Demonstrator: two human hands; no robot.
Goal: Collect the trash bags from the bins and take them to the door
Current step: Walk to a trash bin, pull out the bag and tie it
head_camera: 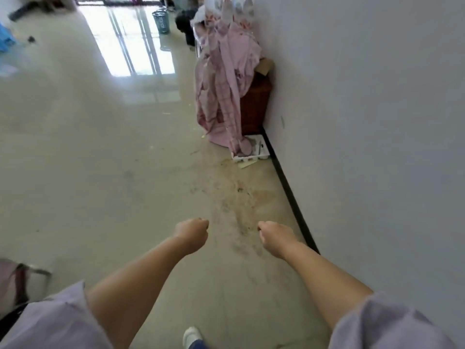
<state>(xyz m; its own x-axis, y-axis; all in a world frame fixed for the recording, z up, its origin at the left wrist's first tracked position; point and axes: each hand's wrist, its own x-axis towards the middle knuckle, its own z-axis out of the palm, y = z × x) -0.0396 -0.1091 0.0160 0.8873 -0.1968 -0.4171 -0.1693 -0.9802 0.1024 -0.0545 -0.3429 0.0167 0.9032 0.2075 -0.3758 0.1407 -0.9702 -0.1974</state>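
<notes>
Both my arms reach forward over a pale tiled floor. My left hand (192, 234) is curled into a fist and holds nothing. My right hand (274, 236) is also curled into a fist, empty. Far ahead stands a blue-grey mesh bin (161, 21) near the bright doorway at the top of the view. Whether a bag sits inside it is too small to tell. A dark bag-like shape (185, 21) lies just right of the bin, blurred.
A white wall (364, 122) with a black skirting strip runs along my right. Pink cloth (226, 84) drapes over a brown cabinet (255, 107) against it, with a white tray (251, 151) at its foot. Dirty smears mark the floor ahead. Blue items (5, 39) lie far left.
</notes>
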